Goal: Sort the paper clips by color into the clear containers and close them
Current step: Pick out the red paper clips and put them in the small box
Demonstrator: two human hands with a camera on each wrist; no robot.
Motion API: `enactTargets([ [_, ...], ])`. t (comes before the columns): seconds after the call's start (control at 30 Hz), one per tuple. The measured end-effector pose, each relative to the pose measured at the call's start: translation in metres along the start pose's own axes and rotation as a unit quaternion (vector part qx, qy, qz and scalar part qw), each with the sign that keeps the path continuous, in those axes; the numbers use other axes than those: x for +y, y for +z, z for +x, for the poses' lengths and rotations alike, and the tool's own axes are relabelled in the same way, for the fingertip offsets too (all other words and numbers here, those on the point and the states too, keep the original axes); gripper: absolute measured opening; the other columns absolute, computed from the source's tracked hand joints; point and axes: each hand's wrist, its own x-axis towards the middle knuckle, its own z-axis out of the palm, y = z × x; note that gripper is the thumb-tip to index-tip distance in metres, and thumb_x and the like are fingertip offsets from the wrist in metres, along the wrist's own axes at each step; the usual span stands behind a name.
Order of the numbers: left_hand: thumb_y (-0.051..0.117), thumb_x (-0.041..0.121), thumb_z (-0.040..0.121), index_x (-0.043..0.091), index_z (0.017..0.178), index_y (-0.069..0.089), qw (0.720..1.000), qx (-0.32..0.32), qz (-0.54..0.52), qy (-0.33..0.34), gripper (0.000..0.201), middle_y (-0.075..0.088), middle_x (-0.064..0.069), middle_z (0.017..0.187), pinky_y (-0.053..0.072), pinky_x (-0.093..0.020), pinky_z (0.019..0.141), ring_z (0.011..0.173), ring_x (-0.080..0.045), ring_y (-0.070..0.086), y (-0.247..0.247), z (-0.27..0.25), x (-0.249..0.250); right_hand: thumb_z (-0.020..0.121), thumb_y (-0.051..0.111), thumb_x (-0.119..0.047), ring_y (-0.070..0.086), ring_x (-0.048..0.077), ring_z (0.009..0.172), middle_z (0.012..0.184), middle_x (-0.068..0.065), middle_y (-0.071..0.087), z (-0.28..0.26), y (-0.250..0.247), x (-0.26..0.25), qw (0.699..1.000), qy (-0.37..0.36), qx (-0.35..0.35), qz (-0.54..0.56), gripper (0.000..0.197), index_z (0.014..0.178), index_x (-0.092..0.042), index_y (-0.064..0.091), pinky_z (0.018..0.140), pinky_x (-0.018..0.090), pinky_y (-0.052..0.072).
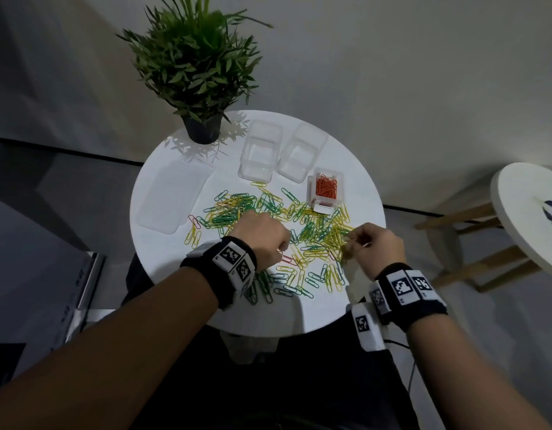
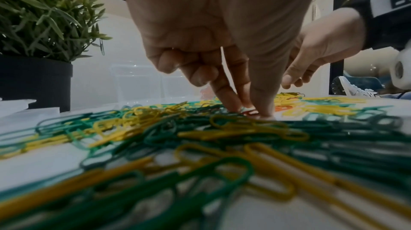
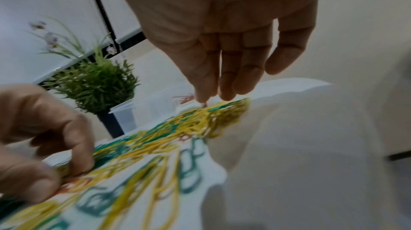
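A loose pile of green and yellow paper clips [image 1: 299, 231] covers the middle of the round white table [image 1: 355, 299]. My left hand [image 1: 282, 243] reaches down into the pile. In the left wrist view, its thumb and two fingers [image 2: 229, 100] pinch a red clip [image 2: 251, 112] against the tabletop. My right hand [image 1: 350, 240] hovers over the pile's right side. Its thumb and forefinger [image 3: 200, 93] are closed on a small blurred clip end. Two clear containers [image 1: 260, 150] [image 1: 302, 153] stand empty at the back. A third container [image 1: 326, 189] holds red clips.
A potted plant [image 1: 202, 128] stands at the table's back left. Clear lids [image 1: 172, 197] lie on the left side. A single red clip [image 1: 194, 220] lies at the pile's left edge. A white stool [image 1: 522, 212] stands to the right of the table.
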Motion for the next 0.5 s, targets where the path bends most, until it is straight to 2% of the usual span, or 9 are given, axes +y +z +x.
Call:
enactTargets([
  [0.03, 0.056, 0.033, 0.089, 0.028, 0.1, 0.066, 1.0, -0.01, -0.001, -0.003, 0.016, 0.067, 0.009, 0.099, 0.036, -0.035, 0.092, 0.101, -0.017, 0.056, -0.001, 0.001, 0.001, 0.08, 0.07, -0.013, 0.062, 0.019, 0.08, 0.079, 0.0, 0.068, 0.002, -0.003, 0.006, 1.0, 0.009, 0.007, -0.003, 0.007, 0.084, -0.019, 0.069, 0.071, 0.019, 0.039],
  [0.1, 0.055, 0.032, 0.089, 0.025, 0.093, 0.067, 1.0, -0.013, 0.012, -0.005, 0.014, 0.068, 0.008, 0.092, 0.039, -0.032, 0.084, 0.094, -0.018, 0.059, -0.002, 0.002, 0.005, 0.079, 0.072, -0.016, 0.061, 0.021, 0.084, 0.085, 0.001, 0.067, 0.006, -0.006, 0.016, 1.0, 0.023, 0.02, 0.005, 0.01, 0.087, -0.02, 0.069, 0.073, 0.021, 0.04],
  [0.2, 0.051, 0.02, 0.087, 0.019, 0.084, 0.068, 0.996, -0.014, 0.083, -0.002, 0.017, 0.067, 0.003, 0.081, 0.039, -0.027, 0.066, 0.076, -0.02, 0.057, -0.006, 0.006, 0.014, 0.079, 0.072, -0.016, 0.061, 0.022, 0.088, 0.09, 0.003, 0.066, 0.009, -0.005, 0.021, 0.999, 0.033, 0.016, 0.024, 0.014, 0.092, -0.018, 0.069, 0.075, 0.021, 0.041],
  [0.27, 0.05, 0.015, 0.086, 0.018, 0.085, 0.066, 0.993, -0.031, 0.111, 0.004, 0.017, 0.064, 0.002, 0.079, 0.04, -0.027, 0.064, 0.072, -0.021, 0.053, -0.009, 0.009, 0.019, 0.079, 0.073, -0.016, 0.061, 0.021, 0.087, 0.09, 0.003, 0.066, 0.008, -0.003, 0.02, 0.999, 0.031, 0.006, 0.037, 0.015, 0.093, -0.018, 0.069, 0.075, 0.021, 0.042],
  [0.4, 0.052, 0.017, 0.083, 0.015, 0.087, 0.065, 0.996, -0.058, 0.073, 0.007, 0.013, 0.063, -0.001, 0.081, 0.042, -0.027, 0.063, 0.077, -0.023, 0.056, -0.011, 0.012, 0.02, 0.078, 0.073, -0.014, 0.062, 0.02, 0.084, 0.086, 0.002, 0.067, 0.004, 0.0, 0.017, 0.998, 0.029, -0.002, 0.056, 0.014, 0.09, -0.02, 0.07, 0.073, 0.022, 0.045],
  [0.5, 0.052, 0.016, 0.077, 0.016, 0.079, 0.064, 0.999, -0.051, -0.01, -0.001, 0.012, 0.061, 0.001, 0.075, 0.036, -0.024, 0.058, 0.077, -0.022, 0.057, -0.008, 0.012, 0.012, 0.08, 0.066, -0.003, 0.063, 0.021, 0.081, 0.089, 0.004, 0.067, 0.0, 0.003, 0.014, 0.999, 0.002, -0.014, 0.047, 0.02, 0.093, -0.017, 0.07, 0.076, 0.023, 0.049],
])
